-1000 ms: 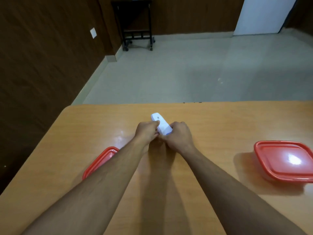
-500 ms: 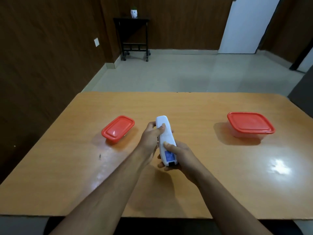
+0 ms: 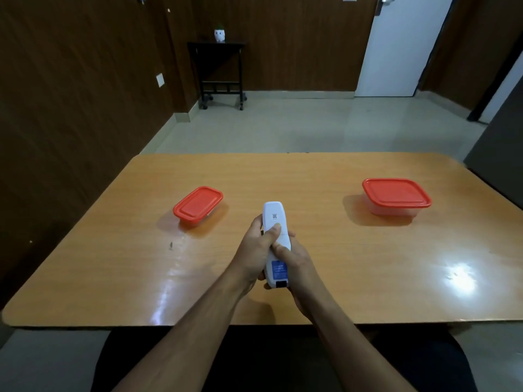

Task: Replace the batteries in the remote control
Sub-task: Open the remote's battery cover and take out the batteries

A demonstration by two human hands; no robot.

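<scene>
Two lidded plastic tubs are parked on the wooden bench (image 3: pixel 325 176). The small red-lidded container (image 3: pixel 198 206) is set to the left of centre, turned a bit diagonally, lid pressed on; what's inside can't be made out since the lid hides everything. The bigger red-lidded container (image 3: pixel 396 195) is placed out to the right, its clear walls just visible under the lid, and nothing can really be made out through them. The two are kept well apart, with the hands in the gap between them and nearer the front edge.

The white remote control (image 3: pixel 276 244) is held up above the bench, back side facing the camera, long axis pointed away from the person. A small QR-style sticker is seen near its far end, a blue label near the close end, and a dark little slot at the very bottom edge.

The left hand (image 3: pixel 256 251) is wrapped round the remote's left side, thumb laid across the back about mid-length, so that grip is closed on it. The right hand (image 3: pixel 298 265) is cupped under the lower right part, a finger pressed on the back panel just above the blue label, also closed around the body. The back cover looks to be in place.
</scene>
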